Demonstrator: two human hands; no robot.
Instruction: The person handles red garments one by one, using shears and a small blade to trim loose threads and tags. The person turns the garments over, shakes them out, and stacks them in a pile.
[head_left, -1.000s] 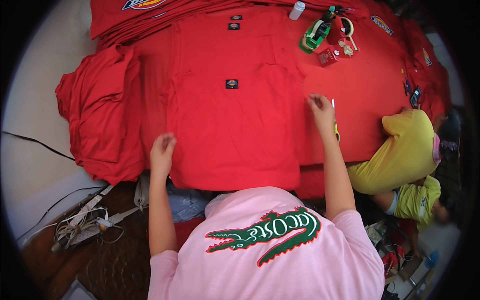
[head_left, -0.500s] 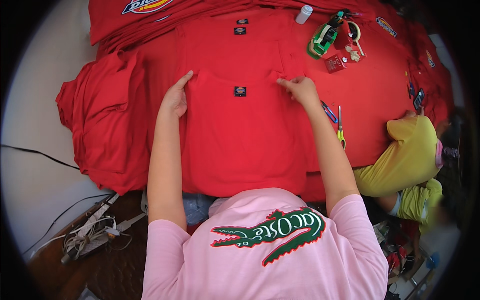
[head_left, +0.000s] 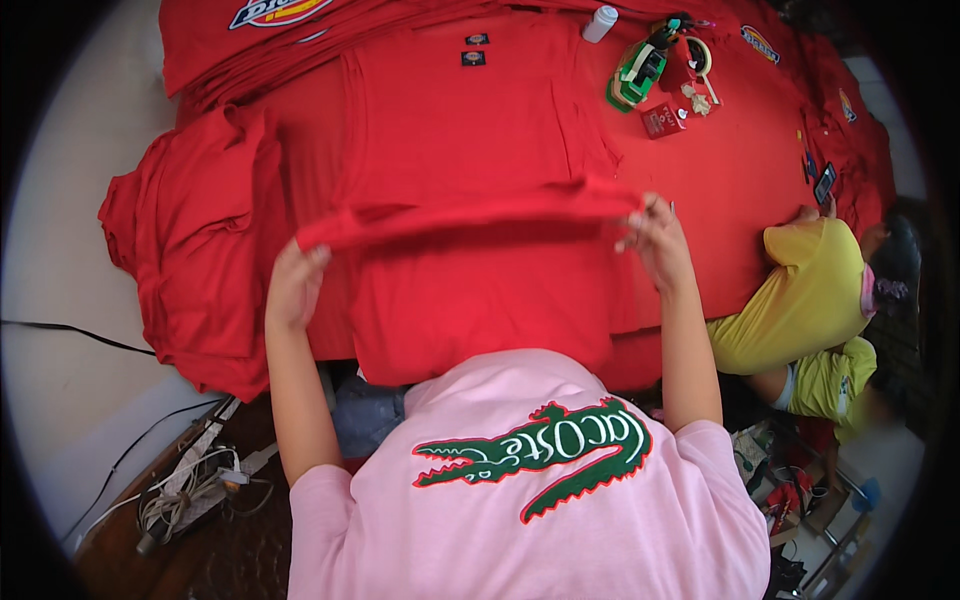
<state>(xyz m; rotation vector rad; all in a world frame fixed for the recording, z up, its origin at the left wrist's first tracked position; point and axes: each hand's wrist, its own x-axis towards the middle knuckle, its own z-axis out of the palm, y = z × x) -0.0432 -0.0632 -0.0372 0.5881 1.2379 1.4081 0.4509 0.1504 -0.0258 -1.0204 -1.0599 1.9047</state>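
A red T-shirt (head_left: 480, 300) lies near my body, its far edge lifted and stretched into a sideways band. My left hand (head_left: 297, 283) pinches the left end of that raised edge. At the other end my right hand (head_left: 656, 243) is closed on the cloth, some of its fingers apart from it. Just beyond the band lies another flat red shirt (head_left: 470, 125) with small dark neck labels (head_left: 473, 58). The lifted shirt's neck label is out of sight.
Left of me is a heap of red garments (head_left: 190, 230); more red shirts (head_left: 350, 45) are stacked behind. A green tape dispenser (head_left: 636, 80), white bottle (head_left: 600, 24) and small red box (head_left: 662, 121) stand at back right. A person in yellow (head_left: 800, 300) sits at right, by a phone (head_left: 824, 183).
Both hands have moved apart and toward me, lifting the shirt's far edge and turning its label out of view. My right hand and arm now cover the scissors and blue cutter.
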